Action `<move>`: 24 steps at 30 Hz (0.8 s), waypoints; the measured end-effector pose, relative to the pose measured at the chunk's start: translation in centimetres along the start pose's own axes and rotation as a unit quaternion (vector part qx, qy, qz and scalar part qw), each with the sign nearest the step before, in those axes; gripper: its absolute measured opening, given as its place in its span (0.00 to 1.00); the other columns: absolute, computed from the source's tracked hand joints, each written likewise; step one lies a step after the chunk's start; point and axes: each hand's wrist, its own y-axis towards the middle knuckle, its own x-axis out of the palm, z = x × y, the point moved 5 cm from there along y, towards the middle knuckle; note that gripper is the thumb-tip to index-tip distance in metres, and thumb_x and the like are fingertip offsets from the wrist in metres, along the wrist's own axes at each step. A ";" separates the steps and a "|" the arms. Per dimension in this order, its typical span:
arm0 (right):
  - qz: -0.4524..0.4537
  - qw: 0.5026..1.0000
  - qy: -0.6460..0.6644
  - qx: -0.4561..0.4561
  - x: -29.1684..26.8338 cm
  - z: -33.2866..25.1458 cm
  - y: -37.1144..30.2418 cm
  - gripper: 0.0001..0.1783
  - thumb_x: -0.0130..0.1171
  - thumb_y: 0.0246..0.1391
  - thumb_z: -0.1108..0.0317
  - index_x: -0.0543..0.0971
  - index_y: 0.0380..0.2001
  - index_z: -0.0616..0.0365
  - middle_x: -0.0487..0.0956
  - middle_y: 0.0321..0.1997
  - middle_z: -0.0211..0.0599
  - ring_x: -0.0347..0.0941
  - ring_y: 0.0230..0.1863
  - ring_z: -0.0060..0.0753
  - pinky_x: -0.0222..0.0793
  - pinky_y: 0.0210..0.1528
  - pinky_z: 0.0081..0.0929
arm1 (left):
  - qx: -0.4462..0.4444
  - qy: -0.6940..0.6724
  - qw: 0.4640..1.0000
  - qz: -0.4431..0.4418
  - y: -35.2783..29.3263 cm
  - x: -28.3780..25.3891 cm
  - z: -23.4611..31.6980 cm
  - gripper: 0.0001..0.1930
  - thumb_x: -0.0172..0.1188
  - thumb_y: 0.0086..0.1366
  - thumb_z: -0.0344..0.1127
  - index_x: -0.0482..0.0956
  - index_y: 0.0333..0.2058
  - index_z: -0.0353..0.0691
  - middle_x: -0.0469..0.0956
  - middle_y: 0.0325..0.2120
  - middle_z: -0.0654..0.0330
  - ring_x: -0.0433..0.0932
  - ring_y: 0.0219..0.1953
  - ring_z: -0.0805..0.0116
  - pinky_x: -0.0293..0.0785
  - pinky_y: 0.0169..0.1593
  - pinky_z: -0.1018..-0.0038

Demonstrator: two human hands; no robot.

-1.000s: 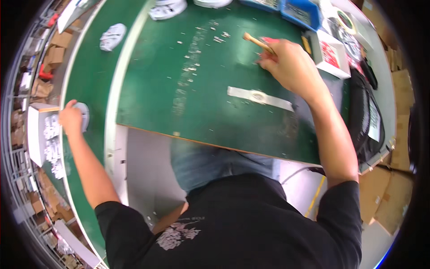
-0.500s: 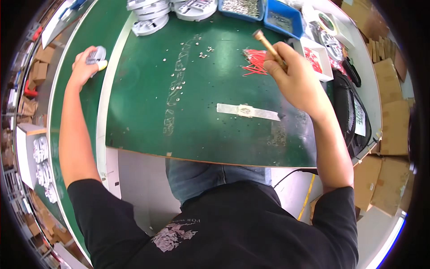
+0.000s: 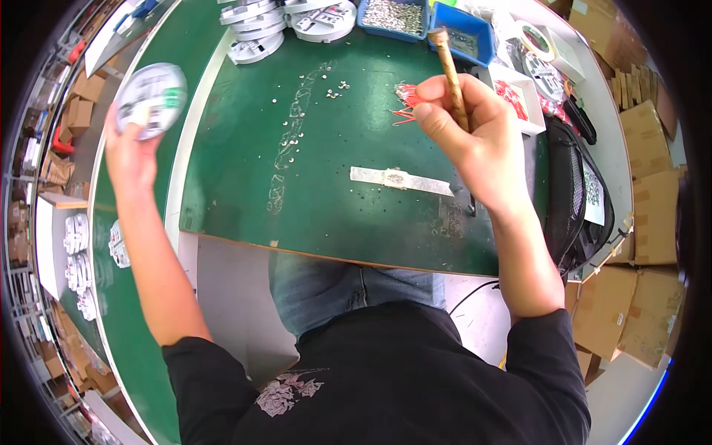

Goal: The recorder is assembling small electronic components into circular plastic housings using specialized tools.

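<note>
My left hand (image 3: 132, 152) is raised over the green strip at the left and grips a round grey-white plastic unit (image 3: 150, 100) by its lower edge. The unit bears a green patch and is somewhat blurred. Above the worktable, my right hand (image 3: 475, 133) closes round a slim brown-handled tool (image 3: 448, 68) that looks like a screwdriver. Its blunt end points up and away, and a thin dark tip seems to show below the hand. Red wires (image 3: 406, 96) lie just beyond that hand, partly hidden by it. A pale tape strip (image 3: 371, 176) sticks to the table nearer me.
Stacked round units (image 3: 256, 46) stand at the back. Blue bins (image 3: 393, 18) of small metal parts and a white box (image 3: 528, 96) of red wires sit back right. Small metal pieces (image 3: 334, 94) are scattered mid-table. A black mesh bag (image 3: 567, 193) lies at the right edge.
My left hand has lifted the round unit off the left strip and turned its flat face into view. My right hand has moved slightly left with the tool, now more upright.
</note>
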 end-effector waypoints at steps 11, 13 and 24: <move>-0.051 0.996 -0.016 -0.069 4.7 -3.3 -2.4 0.12 0.68 0.54 0.78 0.79 0.42 0.62 0.79 0.32 0.24 0.72 0.31 0.10 0.64 0.30 0.11 | 0.087 0.080 0.973 -0.196 -19.6 15.4 5.3 0.26 0.61 0.60 0.18 0.74 0.58 0.32 0.79 0.50 0.56 0.79 0.49 0.70 0.77 0.52 0.74; -0.052 0.995 -0.031 -0.085 4.7 -3.5 -2.7 0.12 0.68 0.54 0.78 0.79 0.41 0.61 0.79 0.32 0.24 0.72 0.31 0.11 0.64 0.30 0.11 | 0.095 0.072 0.973 -0.199 -20.1 15.5 5.4 0.25 0.61 0.60 0.17 0.75 0.58 0.32 0.79 0.50 0.56 0.79 0.49 0.71 0.77 0.52 0.75; -0.034 0.977 -0.129 -0.165 5.6 -4.9 -3.9 0.09 0.68 0.52 0.80 0.78 0.35 0.60 0.77 0.30 0.22 0.71 0.30 0.10 0.62 0.28 0.13 | 0.181 0.112 0.960 -0.182 -21.5 15.1 6.4 0.25 0.59 0.61 0.15 0.74 0.58 0.32 0.78 0.51 0.56 0.78 0.51 0.70 0.77 0.52 0.75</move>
